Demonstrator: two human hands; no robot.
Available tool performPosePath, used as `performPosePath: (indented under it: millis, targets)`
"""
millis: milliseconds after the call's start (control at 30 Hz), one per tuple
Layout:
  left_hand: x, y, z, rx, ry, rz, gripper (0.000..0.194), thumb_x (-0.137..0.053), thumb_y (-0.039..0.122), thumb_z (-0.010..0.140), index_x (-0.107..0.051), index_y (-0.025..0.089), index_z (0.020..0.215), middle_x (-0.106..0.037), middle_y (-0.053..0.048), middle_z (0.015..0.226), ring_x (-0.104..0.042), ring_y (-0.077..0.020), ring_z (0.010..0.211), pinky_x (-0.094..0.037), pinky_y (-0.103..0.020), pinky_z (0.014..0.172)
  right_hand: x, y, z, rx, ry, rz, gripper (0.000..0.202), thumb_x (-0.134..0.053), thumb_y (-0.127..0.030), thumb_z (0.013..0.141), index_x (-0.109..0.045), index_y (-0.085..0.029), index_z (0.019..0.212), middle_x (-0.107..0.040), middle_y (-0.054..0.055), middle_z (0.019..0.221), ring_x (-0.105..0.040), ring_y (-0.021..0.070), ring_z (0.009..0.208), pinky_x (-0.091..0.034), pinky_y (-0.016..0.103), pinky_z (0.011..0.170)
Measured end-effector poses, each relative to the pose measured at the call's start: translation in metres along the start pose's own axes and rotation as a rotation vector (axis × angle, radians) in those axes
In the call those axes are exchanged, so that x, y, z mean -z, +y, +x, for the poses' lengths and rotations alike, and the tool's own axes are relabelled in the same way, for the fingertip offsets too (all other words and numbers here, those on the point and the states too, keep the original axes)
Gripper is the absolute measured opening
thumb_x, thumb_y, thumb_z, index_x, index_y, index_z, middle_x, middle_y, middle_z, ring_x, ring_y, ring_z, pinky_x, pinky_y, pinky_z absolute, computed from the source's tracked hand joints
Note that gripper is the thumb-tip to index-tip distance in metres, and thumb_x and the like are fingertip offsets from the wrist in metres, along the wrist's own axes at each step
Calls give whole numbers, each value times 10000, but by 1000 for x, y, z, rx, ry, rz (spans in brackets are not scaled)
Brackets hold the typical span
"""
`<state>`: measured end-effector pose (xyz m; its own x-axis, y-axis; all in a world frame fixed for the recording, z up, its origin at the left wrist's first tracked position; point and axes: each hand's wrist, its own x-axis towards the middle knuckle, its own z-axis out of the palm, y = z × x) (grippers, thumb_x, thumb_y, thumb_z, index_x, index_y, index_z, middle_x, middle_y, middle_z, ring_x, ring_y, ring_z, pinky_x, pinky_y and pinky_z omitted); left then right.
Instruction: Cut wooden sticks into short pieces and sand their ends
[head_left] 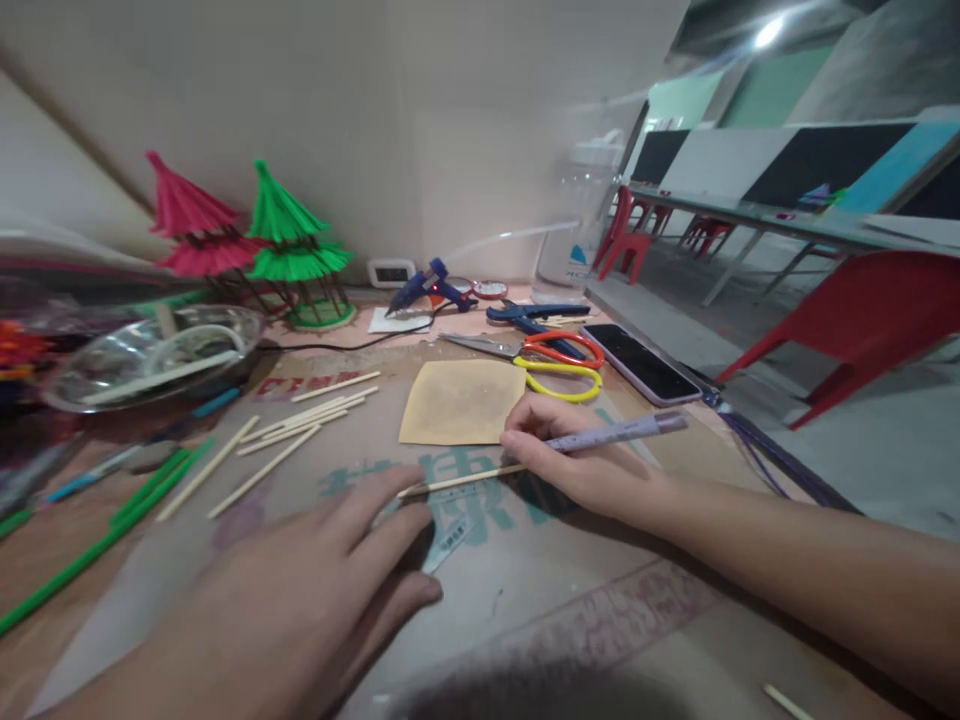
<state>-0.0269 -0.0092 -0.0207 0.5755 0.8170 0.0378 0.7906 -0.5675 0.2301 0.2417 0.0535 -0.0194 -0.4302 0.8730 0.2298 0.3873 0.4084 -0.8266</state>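
Note:
My right hand [559, 450] is closed round a pale purple pen [619, 432], its tip hidden behind the fingers. Below those fingertips lies one end of a thin wooden stick [461, 482], which runs left to the fingers of my left hand [322, 570]. That left hand rests low over the board with its fingers stretched and apart, the index finger at the stick's other end. Partly under the left fingers is a clear ruler [448, 543]. Just beyond the right hand lies a square of tan sandpaper-like sheet [461, 400].
Several loose sticks [307, 420] and green pipe cleaners [142, 500] lie left. Behind are scissors [517, 348], pliers [536, 315], a phone [641, 362], a blue glue gun [431, 287] with its cord, a bottle [566, 240], a metal bowl [67, 385], and red [199, 220] and green tiered models [292, 230].

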Motion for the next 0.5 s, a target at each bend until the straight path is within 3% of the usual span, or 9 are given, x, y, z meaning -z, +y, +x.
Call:
performPosePath:
  millis: [100,200,300,433,500]
  targets:
    - [17,17,11,-29,-71,104,215,-596,439,931,-721,280,1002,-658,-71,1210,-668,-268,952,-525,-374,788,-1,3,-3,109,-16,-99,242,-560,-359,982,-659,-183,848,-657,17,786,-593,138,726,-448,260,669]
    - [24,25,9,-13,-129,154,170,-551,310,970,-705,239,978,-675,-67,1071,-647,-261,941,-514,-394,807,-2,10,-7,308,-33,-326,251,-569,-382,989,-718,-191,920,-659,62,866,-613,183,810,-469,307,724]
    - [35,25,1,26,-179,157,180,-521,248,986,-691,210,940,-669,-64,1046,-626,-258,974,-503,-404,845,-5,14,-9,321,-87,-467,210,-599,-374,972,-727,-209,995,-657,95,949,-624,228,890,-496,358,778]
    - [51,19,-9,112,-210,44,83,-638,276,914,-658,215,966,-664,-40,1075,-620,-246,1005,-485,-384,883,-7,18,-10,285,-122,-504,235,-492,-301,1014,-710,-223,975,-650,95,969,-626,234,902,-508,383,803]
    - [53,13,-10,126,-194,-30,195,-672,304,865,-632,239,1044,-663,-27,1071,-617,-246,1003,-485,-370,862,-8,20,-9,282,-143,-545,220,-485,-265,1004,-694,-220,951,-642,89,956,-619,229,883,-507,384,796]
